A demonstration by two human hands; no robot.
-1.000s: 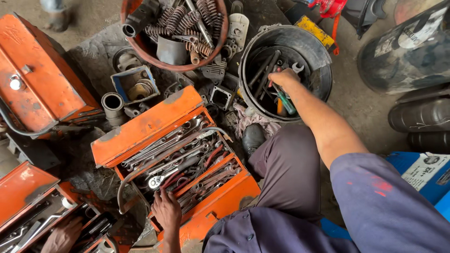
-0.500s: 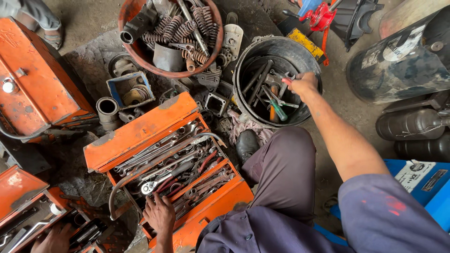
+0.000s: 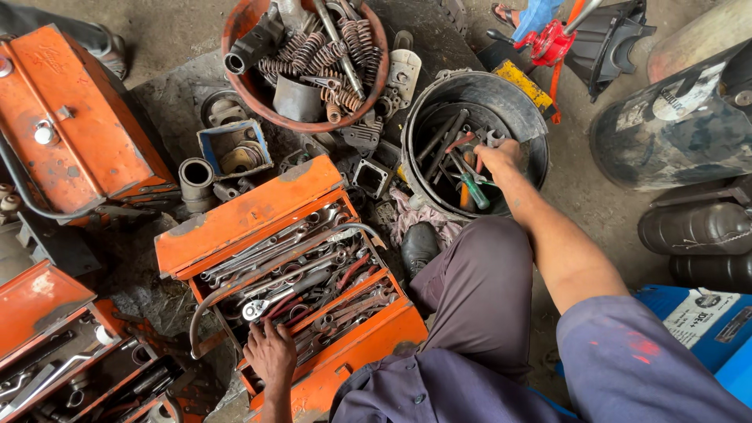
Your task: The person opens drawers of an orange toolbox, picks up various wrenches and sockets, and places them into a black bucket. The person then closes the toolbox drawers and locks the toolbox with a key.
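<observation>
An open orange toolbox (image 3: 235, 219) full of wrenches lies on the ground in front of me. My left hand (image 3: 270, 352) rests flat on its near corner, fingers spread over the tools, holding nothing. My right hand (image 3: 499, 157) reaches into a black bucket (image 3: 529, 117) holding screwdrivers, pliers and wrenches; its fingers curl among the tools near a wrench, and I cannot tell whether they grip one. A green-handled screwdriver (image 3: 474, 192) lies just below that hand.
A red basin (image 3: 235, 70) of coil springs and metal parts stands at the top. Two more orange toolboxes (image 3: 70, 125) lie left. Dark drums (image 3: 674, 133) and a blue container (image 3: 697, 321) crowd the right. Another person's foot (image 3: 517, 12) shows at the top.
My view has shifted, so the scene sits lower and further right in the frame. My right hand stays inside the bucket and my left hand stays on the toolbox corner.
</observation>
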